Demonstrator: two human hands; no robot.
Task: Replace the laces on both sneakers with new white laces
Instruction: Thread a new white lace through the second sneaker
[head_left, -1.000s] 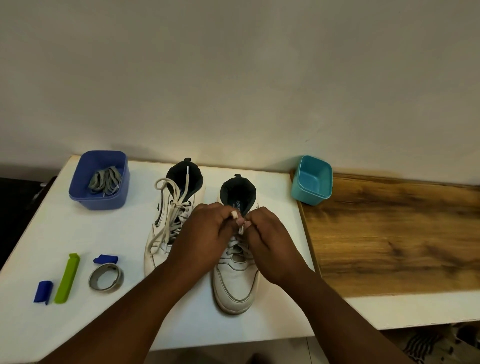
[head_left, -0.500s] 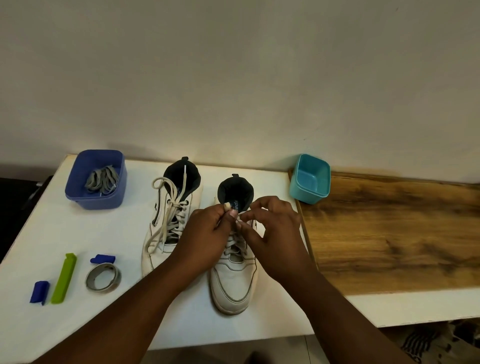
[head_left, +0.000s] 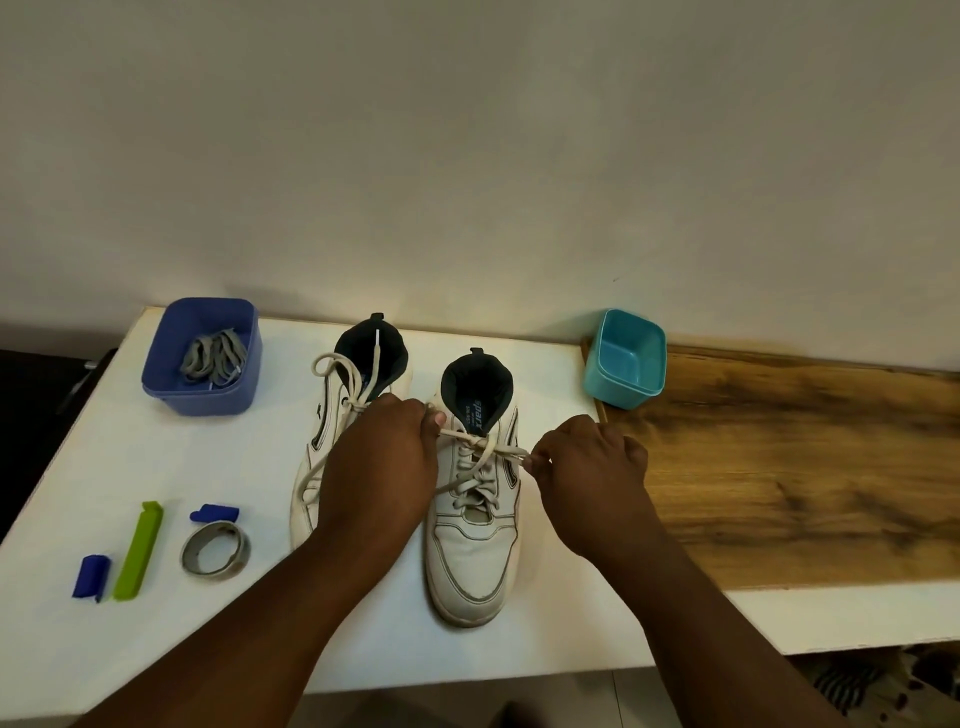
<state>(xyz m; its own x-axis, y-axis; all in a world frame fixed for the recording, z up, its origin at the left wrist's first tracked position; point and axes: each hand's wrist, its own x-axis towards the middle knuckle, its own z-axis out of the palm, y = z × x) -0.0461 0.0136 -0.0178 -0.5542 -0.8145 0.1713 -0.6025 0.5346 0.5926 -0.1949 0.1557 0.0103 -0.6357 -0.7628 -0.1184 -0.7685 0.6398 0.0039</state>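
Two white sneakers stand side by side on the white table (head_left: 156, 457), toes toward me. The right sneaker (head_left: 475, 551) carries a white lace (head_left: 475, 467) crossed through its eyelets, with a knot near the top. My left hand (head_left: 382, 462) pinches one lace end at the left of the knot, and my right hand (head_left: 587, 473) pinches the other end at the right, the lace stretched between them. The left sneaker (head_left: 317, 452) is partly hidden behind my left hand; its white lace is tied in a loose bow with a loop hanging over its side.
A blue tub (head_left: 202, 358) at the back left holds grey laces (head_left: 215, 356). A teal tub (head_left: 626, 358) stands at the back right beside a wooden board (head_left: 789, 467). A roll of tape (head_left: 215, 551), a green clip (head_left: 137, 551) and two small blue pieces lie at the front left.
My hands, close together over the right sneaker's tongue before, have pulled apart sideways. The lace ends are now drawn taut left and right with a knot between them.
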